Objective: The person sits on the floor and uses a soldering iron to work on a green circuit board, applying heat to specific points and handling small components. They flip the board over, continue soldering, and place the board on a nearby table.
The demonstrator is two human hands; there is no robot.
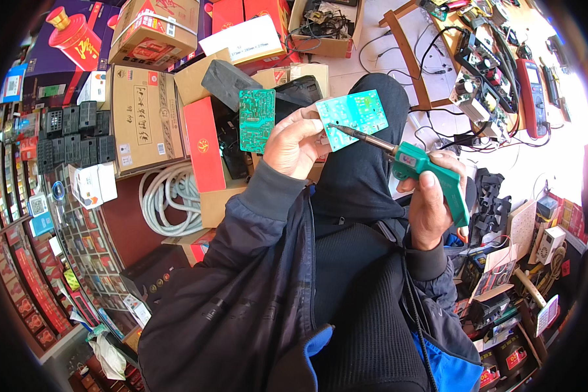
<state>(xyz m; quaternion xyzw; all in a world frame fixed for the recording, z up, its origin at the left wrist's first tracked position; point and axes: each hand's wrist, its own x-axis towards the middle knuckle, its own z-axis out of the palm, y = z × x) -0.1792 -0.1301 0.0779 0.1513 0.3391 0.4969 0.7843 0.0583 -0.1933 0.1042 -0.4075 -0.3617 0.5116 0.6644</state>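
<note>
left hand (293, 145): pinching pale-green circuit board (362, 112) by its left edge, over dark-clad knee (377, 83) | right hand (429, 212): wrapped round green soldering gun (417, 163) | board lies up-left of right grip — metal shaft (372, 141) slants that way, tip (332, 125) over board's left side — contact unclear

The circuit board (356, 119) is a thin, roughly rectangular panel with a pale green face. It is raised in the left hand (294, 145), gripped along its left edge, and tilted with its far edge rising to the right. The soldering tool (408, 157) has a green pistol-shaped body, a metal barrel and a slender dark tip. It is held in the right hand (432, 202), its handle slanting near and right. The tip points left over the board's left portion; contact cannot be determined.
</note>
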